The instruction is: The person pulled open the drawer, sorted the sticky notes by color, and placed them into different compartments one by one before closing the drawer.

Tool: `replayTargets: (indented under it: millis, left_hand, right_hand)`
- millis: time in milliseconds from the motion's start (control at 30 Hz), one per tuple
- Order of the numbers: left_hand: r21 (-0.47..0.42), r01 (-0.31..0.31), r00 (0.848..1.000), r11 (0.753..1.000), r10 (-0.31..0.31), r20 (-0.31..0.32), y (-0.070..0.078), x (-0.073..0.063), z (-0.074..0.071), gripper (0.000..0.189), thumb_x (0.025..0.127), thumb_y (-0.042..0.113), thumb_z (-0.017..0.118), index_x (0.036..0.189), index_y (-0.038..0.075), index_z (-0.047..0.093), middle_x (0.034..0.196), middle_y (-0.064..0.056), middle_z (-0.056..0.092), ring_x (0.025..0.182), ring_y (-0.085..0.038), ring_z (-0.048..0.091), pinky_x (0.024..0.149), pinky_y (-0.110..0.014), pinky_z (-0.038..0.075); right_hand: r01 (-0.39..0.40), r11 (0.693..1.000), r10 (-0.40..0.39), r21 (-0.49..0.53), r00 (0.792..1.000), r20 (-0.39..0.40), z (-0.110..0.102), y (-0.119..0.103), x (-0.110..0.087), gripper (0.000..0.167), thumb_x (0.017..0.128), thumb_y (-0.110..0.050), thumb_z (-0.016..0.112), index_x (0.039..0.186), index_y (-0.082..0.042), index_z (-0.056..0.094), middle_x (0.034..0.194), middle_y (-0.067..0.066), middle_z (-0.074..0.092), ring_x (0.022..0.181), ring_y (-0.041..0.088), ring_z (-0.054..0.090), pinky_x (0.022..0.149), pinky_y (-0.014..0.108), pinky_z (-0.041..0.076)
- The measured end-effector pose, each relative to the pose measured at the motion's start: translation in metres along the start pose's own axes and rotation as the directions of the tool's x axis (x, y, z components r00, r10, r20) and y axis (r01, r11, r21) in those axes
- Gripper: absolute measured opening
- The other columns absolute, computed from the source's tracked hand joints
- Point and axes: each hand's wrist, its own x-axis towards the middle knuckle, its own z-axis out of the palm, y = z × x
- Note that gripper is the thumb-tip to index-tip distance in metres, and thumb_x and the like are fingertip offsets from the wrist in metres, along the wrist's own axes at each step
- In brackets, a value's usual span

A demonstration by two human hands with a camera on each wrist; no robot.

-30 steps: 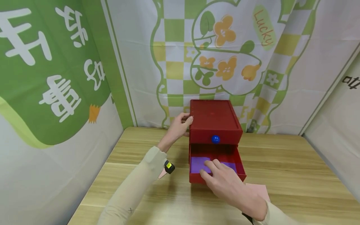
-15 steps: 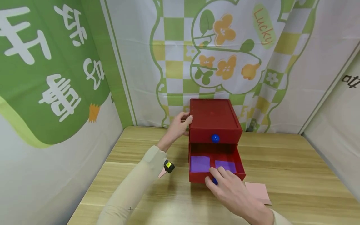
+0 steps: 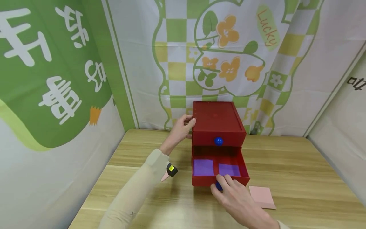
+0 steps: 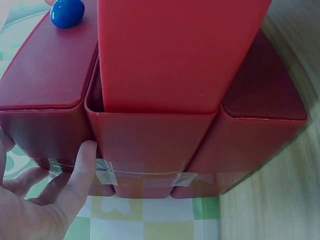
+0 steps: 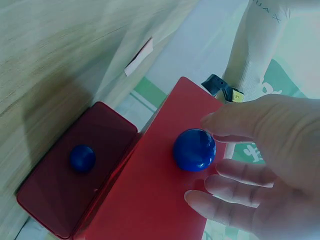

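A red drawer cabinet [image 3: 215,116] stands on the table, its middle drawer [image 3: 205,181] pulled out. Two purple paper squares [image 3: 203,167] lie side by side in that drawer. My right hand [image 3: 235,198] is at the drawer's front, fingertips near the rim. In the right wrist view, the thumb and loosely bent fingers [image 5: 227,212] surround the drawer's blue knob [image 5: 194,150], with a gap between the lower fingers and the knob. My left hand [image 3: 180,128] rests against the cabinet's upper left side, fingers extended; one fingertip touches the red wall [image 4: 47,132] in the left wrist view.
A pink paper square [image 3: 262,197] lies on the wooden table [image 3: 300,178], right of the drawer. Another pink piece [image 3: 165,176] shows beside the left wrist's black-and-yellow device [image 3: 172,170]. A patterned curtain [image 3: 177,70] hangs behind the cabinet.
My right hand has drawn back from over the purple squares and moved down to the drawer's front knob, uncovering both squares and the pink paper. My left hand stays in place.
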Motion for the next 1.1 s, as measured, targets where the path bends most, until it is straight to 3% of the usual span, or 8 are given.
replayTargets:
  millis: [33, 167, 467, 800, 967, 1100]
  left_hand:
    - [-0.001, -0.001, 1.0, 1.0, 0.001, 0.002, 0.0, 0.0, 0.0, 0.049, 0.101, 0.035, 0.054, 0.14, 0.006, 0.048, 0.132, -0.016, 0.054, 0.12, -0.029, 0.055, 0.07, -0.038, 0.063]
    - [0.002, -0.002, 1.0, 1.0, 0.002, 0.006, 0.0, 0.001, 0.0, 0.05, 0.101, 0.036, 0.054, 0.141, 0.006, 0.048, 0.132, -0.016, 0.053, 0.121, -0.03, 0.055, 0.071, -0.04, 0.063]
    - [0.01, -0.002, 1.0, 1.0, 0.002, 0.005, 0.0, 0.001, 0.0, 0.051, 0.101, 0.037, 0.053, 0.141, 0.007, 0.047, 0.131, -0.015, 0.053, 0.118, -0.028, 0.056, 0.067, -0.035, 0.063]
    - [0.004, 0.017, 1.0, 1.0, -0.017, 0.006, 0.0, 0.002, 0.0, 0.049, 0.101, 0.036, 0.054, 0.14, 0.007, 0.047, 0.13, -0.015, 0.053, 0.118, -0.028, 0.056, 0.069, -0.038, 0.063]
    - [0.008, 0.019, 1.0, 1.0, -0.019, 0.009, 0.001, 0.003, 0.0, 0.049, 0.1, 0.036, 0.054, 0.139, 0.007, 0.047, 0.129, -0.014, 0.054, 0.118, -0.028, 0.056, 0.069, -0.038, 0.063]
    - [0.009, 0.019, 1.0, 1.0, -0.019, 0.012, 0.001, 0.003, 0.0, 0.05, 0.101, 0.036, 0.054, 0.14, 0.007, 0.047, 0.129, -0.014, 0.054, 0.118, -0.028, 0.056, 0.069, -0.037, 0.063]
  right_hand:
    - [0.001, 1.0, -0.001, -0.008, 1.0, -0.01, 0.001, 0.0, 0.0, 0.015, 0.097, -0.005, 0.053, 0.106, -0.011, 0.063, 0.108, 0.015, 0.056, 0.083, 0.025, 0.05, 0.053, 0.026, 0.047]
    - [0.016, 1.0, -0.017, -0.022, 0.999, -0.052, 0.006, 0.0, -0.003, 0.054, 0.104, -0.01, 0.009, 0.101, -0.01, 0.063, 0.104, 0.015, 0.056, 0.082, 0.025, 0.05, 0.052, 0.025, 0.045]
    - [0.012, 1.0, -0.014, -0.022, 0.998, -0.062, 0.014, -0.001, -0.006, 0.051, 0.104, -0.008, 0.011, 0.101, -0.007, 0.062, 0.103, 0.015, 0.054, 0.087, 0.027, 0.05, 0.061, 0.026, 0.052]
    - [0.016, 1.0, -0.018, -0.014, 0.991, -0.131, 0.015, -0.002, -0.005, 0.045, 0.102, -0.003, 0.016, 0.097, -0.004, 0.061, 0.099, 0.014, 0.054, 0.086, 0.027, 0.049, 0.05, 0.025, 0.047]
    - [0.017, 1.0, -0.017, -0.004, 0.996, -0.088, 0.014, -0.001, -0.004, 0.048, 0.103, -0.005, 0.013, 0.098, -0.004, 0.061, 0.101, 0.014, 0.054, 0.087, 0.026, 0.049, 0.054, 0.025, 0.05]
    - [0.0, 1.0, 0.0, 0.02, 1.0, 0.031, 0.009, 0.0, -0.004, 0.011, 0.097, -0.004, 0.053, 0.103, -0.007, 0.062, 0.105, 0.013, 0.055, 0.094, 0.026, 0.049, 0.064, 0.027, 0.057]
